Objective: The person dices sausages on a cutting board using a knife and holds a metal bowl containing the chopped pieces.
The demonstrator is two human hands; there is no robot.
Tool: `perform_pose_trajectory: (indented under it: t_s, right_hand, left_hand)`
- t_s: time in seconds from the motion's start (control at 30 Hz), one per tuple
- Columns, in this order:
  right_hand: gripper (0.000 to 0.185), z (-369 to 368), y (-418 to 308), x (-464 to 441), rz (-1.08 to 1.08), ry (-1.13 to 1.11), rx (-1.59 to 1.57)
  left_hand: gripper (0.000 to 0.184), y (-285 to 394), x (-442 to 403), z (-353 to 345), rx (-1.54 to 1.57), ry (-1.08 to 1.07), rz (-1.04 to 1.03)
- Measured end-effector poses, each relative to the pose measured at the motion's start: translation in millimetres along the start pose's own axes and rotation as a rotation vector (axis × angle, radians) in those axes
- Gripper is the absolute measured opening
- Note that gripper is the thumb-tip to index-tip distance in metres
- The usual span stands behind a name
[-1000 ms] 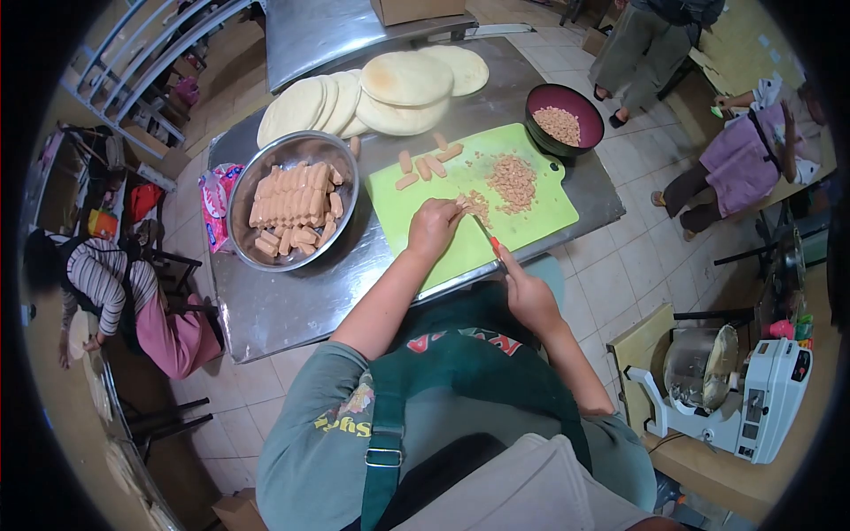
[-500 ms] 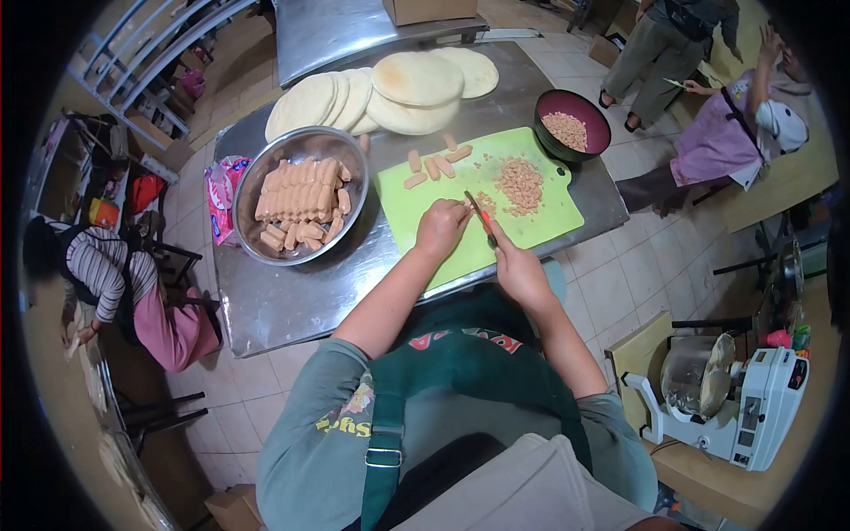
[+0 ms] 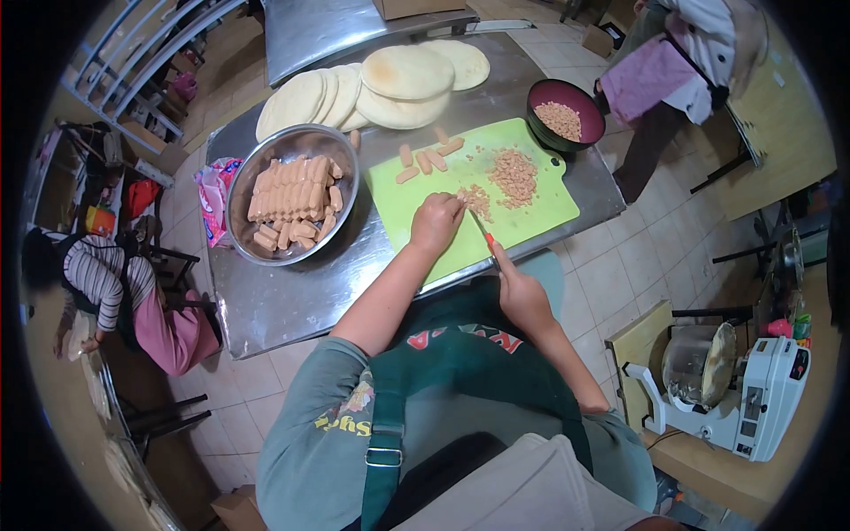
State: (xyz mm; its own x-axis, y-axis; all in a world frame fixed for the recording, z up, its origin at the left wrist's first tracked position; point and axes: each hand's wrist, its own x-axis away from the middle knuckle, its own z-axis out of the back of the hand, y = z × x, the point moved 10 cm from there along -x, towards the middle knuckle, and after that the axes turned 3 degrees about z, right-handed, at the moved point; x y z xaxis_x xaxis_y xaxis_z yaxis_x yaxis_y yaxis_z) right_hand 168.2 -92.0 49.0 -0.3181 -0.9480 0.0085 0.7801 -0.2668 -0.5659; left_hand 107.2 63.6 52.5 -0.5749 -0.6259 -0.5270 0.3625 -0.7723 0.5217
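My right hand [image 3: 524, 299] grips a knife [image 3: 483, 228] with an orange-red handle. Its blade angles over the green cutting board [image 3: 421, 190], touching or close to a small heap of chopped sausage [image 3: 475, 200]. Curled fingers of my left hand [image 3: 436, 223] press on the board just left of the blade; whatever is under the fingertips is hidden. A larger pile of diced sausage [image 3: 513, 177] lies further right on the board. Several whole short sausages [image 3: 423, 163] lie near its upper left.
A steel bowl [image 3: 350, 190] of sausages stands left beside a pink packet [image 3: 211, 199]. Flatbreads [image 3: 407, 71] are stacked behind. A dark bowl [image 3: 591, 111] holds diced sausage. One person [image 3: 677, 75] is near the right corner, another [image 3: 106, 283] at left. A mixer [image 3: 766, 403] stands lower right.
My right hand has drawn the knife slightly down towards me, while my left hand stays nearly in place. The person in pink has moved closer to the table corner; another is now mostly hidden.
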Motion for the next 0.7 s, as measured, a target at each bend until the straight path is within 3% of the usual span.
perform_pose_trajectory:
  t_s: [0.37, 0.6, 0.7]
  right_hand:
    - [0.052, 18, -1, -11, -0.032, 0.031, -0.184]
    - [0.050, -4, -1, -44, -0.066, -0.069, -0.064]
    - [0.051, -8, -1, -51, 0.030, -0.001, -0.129]
  left_hand:
    - [0.006, 7, 5, 10, 0.009, 0.033, -0.050]
    - [0.007, 2, 5, 5, 0.004, -0.012, -0.018]
    - [0.007, 1, 5, 5, 0.009, 0.003, -0.006]
